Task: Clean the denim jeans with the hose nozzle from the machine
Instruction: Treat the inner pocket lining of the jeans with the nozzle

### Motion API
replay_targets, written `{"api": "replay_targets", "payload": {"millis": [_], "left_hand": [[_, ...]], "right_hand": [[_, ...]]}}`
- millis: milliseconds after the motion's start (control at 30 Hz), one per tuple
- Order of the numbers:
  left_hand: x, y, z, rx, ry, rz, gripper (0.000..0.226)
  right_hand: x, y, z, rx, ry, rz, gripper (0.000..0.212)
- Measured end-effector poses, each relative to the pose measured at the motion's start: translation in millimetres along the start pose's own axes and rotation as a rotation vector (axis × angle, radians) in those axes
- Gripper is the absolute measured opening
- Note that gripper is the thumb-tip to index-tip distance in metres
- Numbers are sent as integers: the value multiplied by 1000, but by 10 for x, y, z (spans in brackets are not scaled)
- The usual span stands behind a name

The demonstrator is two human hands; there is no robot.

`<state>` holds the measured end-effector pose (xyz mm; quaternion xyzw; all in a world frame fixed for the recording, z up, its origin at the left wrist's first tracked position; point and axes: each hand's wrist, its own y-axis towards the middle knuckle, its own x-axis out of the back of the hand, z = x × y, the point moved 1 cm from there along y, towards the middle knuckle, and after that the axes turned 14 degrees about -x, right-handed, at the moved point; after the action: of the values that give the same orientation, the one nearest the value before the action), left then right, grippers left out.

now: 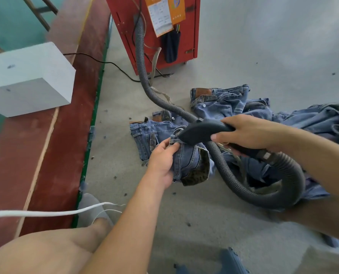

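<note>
Denim jeans (186,163) on floor are soft, floppy; best held at waistband. L hand (162,161) grip pinches fabric taut, R hand (241,133) wraps nozzle (200,133), tip touching cloth.

a: i see grey concrete floor (263,46), lint specks on it.
b: left side?
a: red strip (62,123), green edge, a white block (26,80) resting on it.

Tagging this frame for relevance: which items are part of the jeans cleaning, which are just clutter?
In use:
denim jeans, held by left hand
hose nozzle, in right hand
corrugated hose
red machine

Lying about:
other jeans
white block
white cord
</note>
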<state>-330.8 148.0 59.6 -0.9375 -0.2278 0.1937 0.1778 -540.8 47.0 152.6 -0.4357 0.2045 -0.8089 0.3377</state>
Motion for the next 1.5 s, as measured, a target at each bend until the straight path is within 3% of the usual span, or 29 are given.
{"api": "replay_targets", "payload": {"millis": [167, 367, 567, 767, 900, 1067, 1233, 1500], "left_hand": [[46, -9, -11, 30, -43, 4, 25], [69, 14, -28, 39, -101, -7, 28], [128, -12, -28, 40, -74, 1, 29], [142, -8, -82, 22, -109, -34, 33], [126, -51, -74, 41, -121, -61, 32], [177, -105, -118, 50, -123, -8, 32], [154, -142, -142, 22, -21, 122, 54], [73, -198, -145, -114, 156, 210, 51]], "right_hand": [[31, 97, -89, -132, 521, -25, 32], [8, 41, -213, -222, 262, 123, 37], [9, 138, -130, -93, 560, -49, 34], [171, 68, -345, -238, 54, 36, 39], [-101, 87, -262, -214, 94, 114, 40], [124, 9, -98, -72, 400, -5, 38], [105, -200, 100, -15, 8, 63, 24], [-78, -268, 268, 91, -67, -324, 29]]}}
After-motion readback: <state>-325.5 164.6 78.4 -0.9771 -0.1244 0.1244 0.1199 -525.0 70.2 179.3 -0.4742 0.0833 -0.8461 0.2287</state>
